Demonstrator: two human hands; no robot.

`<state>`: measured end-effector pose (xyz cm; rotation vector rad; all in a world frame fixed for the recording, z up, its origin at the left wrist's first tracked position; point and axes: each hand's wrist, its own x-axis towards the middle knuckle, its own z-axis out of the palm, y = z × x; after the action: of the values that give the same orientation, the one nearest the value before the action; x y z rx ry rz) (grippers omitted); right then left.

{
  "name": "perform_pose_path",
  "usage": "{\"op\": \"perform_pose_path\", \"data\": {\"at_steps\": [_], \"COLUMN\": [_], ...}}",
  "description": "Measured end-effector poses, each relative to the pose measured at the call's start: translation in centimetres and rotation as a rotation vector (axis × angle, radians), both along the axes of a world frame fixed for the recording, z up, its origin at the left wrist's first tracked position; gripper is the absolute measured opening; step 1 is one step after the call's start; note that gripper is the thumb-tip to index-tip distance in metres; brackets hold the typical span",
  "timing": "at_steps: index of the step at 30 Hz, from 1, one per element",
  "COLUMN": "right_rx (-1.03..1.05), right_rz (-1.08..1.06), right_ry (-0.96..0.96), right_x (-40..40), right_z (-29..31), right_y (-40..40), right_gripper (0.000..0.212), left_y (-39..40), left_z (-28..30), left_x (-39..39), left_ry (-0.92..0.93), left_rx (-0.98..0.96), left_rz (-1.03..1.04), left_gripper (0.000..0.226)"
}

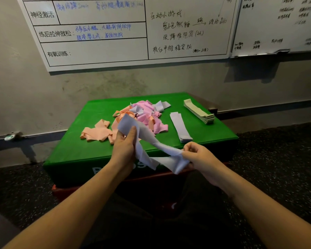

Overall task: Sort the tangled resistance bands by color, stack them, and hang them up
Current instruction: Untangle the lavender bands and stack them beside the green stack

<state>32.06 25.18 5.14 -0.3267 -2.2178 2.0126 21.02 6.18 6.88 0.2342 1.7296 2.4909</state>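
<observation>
A: Head view. What do the hands have?

B: 1 lilac band, twisted, lifted over the near edge of the green box. The left hand grasps its upper end, thumb on the cloth; the right hand pinches its lower end.

A: And the other bands?

B: A tangled pile of pink, peach and lilac sits mid-top. A flat lilac stack lies to its right, and a pale green stack by the right edge, near the far corner.
</observation>
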Motion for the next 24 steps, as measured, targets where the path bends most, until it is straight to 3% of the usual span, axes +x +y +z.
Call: {"op": "perform_pose_path", "data": {"at_steps": [4,6,9,14,16,18,20,24], "right_rx": [-0.466,-0.523,-0.346,0.112,0.094,0.031,0.148,0.334], "right_rz": [0.180,0.216,0.219,0.176,0.158,0.175,0.155,0.043], "right_ry": [0.061,0.022,-0.064,0.051,0.099,0.102,0.111,0.112], "right_x": [0.4,0.7,0.3,-1.4,-2.0,-2.1,-1.9,-1.7], "right_z": [0.5,0.8,0.4,-0.9,-1.3,-1.7,-1.9,-2.6], "right_y": [0.0,-0.4,-1.6,-3.4,-3.5,-3.5,-3.1,-2.2], "right_gripper": [0.027,0.036,0.054,0.049,0.052,0.036,0.015,0.019], "left_y": [0.2,0.3,1.0,1.7,2.0,2.2,2.3,2.0], "left_z": [0.1,0.3,0.5,0.7,0.7,0.5,0.2,-0.2], "left_x": [0.0,0.1,0.4,0.9,1.2,1.2,0.9,0.2], "left_ry": [0.011,0.002,-0.047,-0.103,-0.122,-0.088,0.004,0.110], "left_rx": [0.009,-0.004,0.015,0.012,0.013,-0.037,-0.107,-0.170], "left_rz": [0.012,-0.010,-0.049,-0.104,-0.128,-0.100,-0.052,0.017], "left_gripper": [0.032,0.033,0.035,0.034,0.031,0.034,0.035,0.032]}}
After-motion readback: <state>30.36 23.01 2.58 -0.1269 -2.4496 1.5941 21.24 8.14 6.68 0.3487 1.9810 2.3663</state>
